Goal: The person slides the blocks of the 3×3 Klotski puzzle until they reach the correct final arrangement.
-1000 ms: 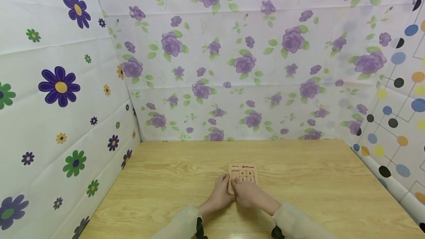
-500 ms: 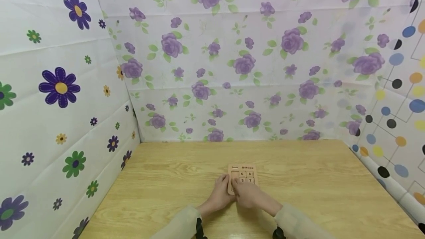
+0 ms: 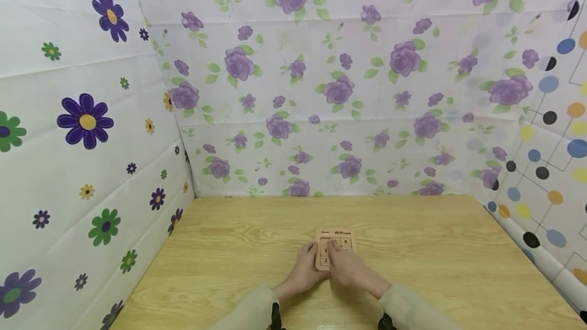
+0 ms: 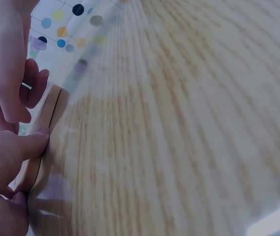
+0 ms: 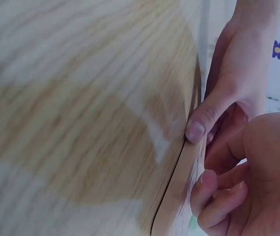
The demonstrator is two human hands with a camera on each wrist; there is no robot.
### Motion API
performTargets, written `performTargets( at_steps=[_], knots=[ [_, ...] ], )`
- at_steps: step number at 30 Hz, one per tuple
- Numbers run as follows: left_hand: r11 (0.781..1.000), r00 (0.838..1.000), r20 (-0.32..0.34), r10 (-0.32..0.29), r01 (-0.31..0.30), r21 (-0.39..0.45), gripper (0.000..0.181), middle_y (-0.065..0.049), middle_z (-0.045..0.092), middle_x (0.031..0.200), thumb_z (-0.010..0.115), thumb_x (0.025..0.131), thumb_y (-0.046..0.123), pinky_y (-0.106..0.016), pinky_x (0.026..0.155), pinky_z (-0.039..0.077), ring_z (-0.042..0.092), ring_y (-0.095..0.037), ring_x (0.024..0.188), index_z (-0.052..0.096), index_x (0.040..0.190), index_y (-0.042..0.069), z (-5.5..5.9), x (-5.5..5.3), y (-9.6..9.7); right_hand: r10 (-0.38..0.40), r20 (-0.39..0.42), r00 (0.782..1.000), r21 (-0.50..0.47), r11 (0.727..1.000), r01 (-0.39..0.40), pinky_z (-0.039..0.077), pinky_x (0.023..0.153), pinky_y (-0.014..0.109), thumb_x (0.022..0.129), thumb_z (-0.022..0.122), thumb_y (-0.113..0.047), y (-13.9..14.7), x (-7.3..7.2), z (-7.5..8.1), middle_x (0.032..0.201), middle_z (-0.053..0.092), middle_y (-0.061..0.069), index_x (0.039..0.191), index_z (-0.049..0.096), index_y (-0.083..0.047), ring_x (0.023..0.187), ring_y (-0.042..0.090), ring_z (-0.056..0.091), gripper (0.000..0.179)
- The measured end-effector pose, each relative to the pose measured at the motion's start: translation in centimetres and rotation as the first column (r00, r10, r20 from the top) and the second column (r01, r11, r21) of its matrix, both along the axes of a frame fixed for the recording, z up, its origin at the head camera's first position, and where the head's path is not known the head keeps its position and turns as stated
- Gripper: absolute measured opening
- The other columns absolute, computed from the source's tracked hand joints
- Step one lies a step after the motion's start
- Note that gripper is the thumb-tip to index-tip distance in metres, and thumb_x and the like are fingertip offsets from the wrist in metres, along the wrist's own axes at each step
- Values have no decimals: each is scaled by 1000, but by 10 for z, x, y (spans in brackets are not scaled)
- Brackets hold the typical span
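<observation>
A wooden number sliding puzzle [image 3: 337,232] lies on the table in the head view. My left hand [image 3: 302,266] holds it at its left and near edges; the left wrist view shows the thumb [image 4: 35,143] against the puzzle's side. My right hand [image 3: 349,267] reaches over the tiles, a fingertip touching the top row just left of the 8 tile [image 3: 346,242]. The 3 tile [image 3: 325,250] and 2 tile [image 3: 325,260] show in the left column, with a gap above the 3. Other tiles are hidden under the right hand, whose remaining fingers curl loosely in the right wrist view.
The wood-grain table [image 3: 247,228] extends around the puzzle on all sides. Behind it hangs a cloth with purple roses [image 3: 339,89]. A daisy-print cloth [image 3: 87,167] stands at the left and a dotted one [image 3: 545,167] at the right.
The right fingertips have moved right and slightly away from me, from the left column to the top row. The 3 and 2 tiles now show; the 6 and 5 are covered. The left hand keeps its hold.
</observation>
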State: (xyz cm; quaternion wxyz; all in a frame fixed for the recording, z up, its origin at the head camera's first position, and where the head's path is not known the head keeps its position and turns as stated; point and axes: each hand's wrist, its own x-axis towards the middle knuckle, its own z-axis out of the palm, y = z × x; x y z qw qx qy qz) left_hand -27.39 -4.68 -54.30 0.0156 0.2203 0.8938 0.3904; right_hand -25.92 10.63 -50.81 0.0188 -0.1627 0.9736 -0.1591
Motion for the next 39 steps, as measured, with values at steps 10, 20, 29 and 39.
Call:
performTargets(
  at_steps=[10,20,29,39],
  knots=[
    [1000,1000,28,-7,7,-2,97,-27,30,150,78,80,35,-53,113,35,29,-40,138,25,147,-11,1,-1,-1,-64,-14,998,29,998,64,49,99,51,96,49,-16,4,-5,2,141,47,30,137,43,14,125,42,53,51],
    [1000,1000,3,-7,7,-9,94,-28,33,148,79,80,32,-53,111,36,31,-40,136,28,146,-11,0,-1,0,-36,-5,999,56,998,36,50,98,51,95,51,-15,4,-8,4,140,48,30,136,45,13,123,41,55,50],
    [1000,1000,-18,2,-2,-19,92,-28,36,146,81,79,29,-53,110,37,32,-41,135,32,144,-12,1,0,0,-12,17,1000,58,998,11,54,93,47,96,49,-14,1,-10,5,142,47,28,138,44,11,114,35,62,49],
    [999,1000,1,11,-11,-39,90,-28,35,147,77,82,31,-53,109,39,32,-41,136,30,145,-12,2,0,-1,1,4,1000,56,998,-1,56,73,42,95,48,-13,-4,-10,3,143,46,28,139,42,10,66,24,59,51]
  ],
)
